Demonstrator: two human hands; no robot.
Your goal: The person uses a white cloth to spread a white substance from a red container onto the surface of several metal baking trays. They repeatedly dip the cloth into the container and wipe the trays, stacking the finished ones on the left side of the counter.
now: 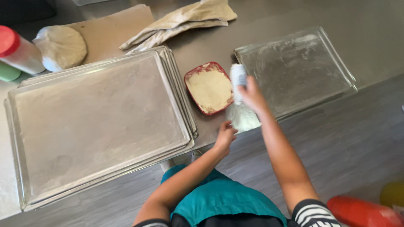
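Right now I'm gripping a small white shaker [238, 80] in my right hand [251, 93], fingers clenched around its body, tipping it over the steel counter [202, 29] between the red dish [209, 88] and the lone baking tray [296, 69]. A pale dusting of flour [244, 117] is settling on the counter edge just below it. My left hand [224, 136] is resting down by that floury patch, fingers curled at the edge; I cannot tell whether it is pinching anything. As I judge it, I'm in the dusting step, and the next move is calling for a steady wrist so the powder is spreading thin and even rather than dropping in a heap.

The red dish is shallow and rounded at the corners, filled with a coarse, crumbly beige mass. The lone tray is looking dull and smeared with white. To my left, a stack of trays [101, 126] is lying flat, matte and scuffed. Beyond it a round, smooth lump of dough [63, 46] is sitting on brown paper, with a crumpled cloth [185, 21] nearby.
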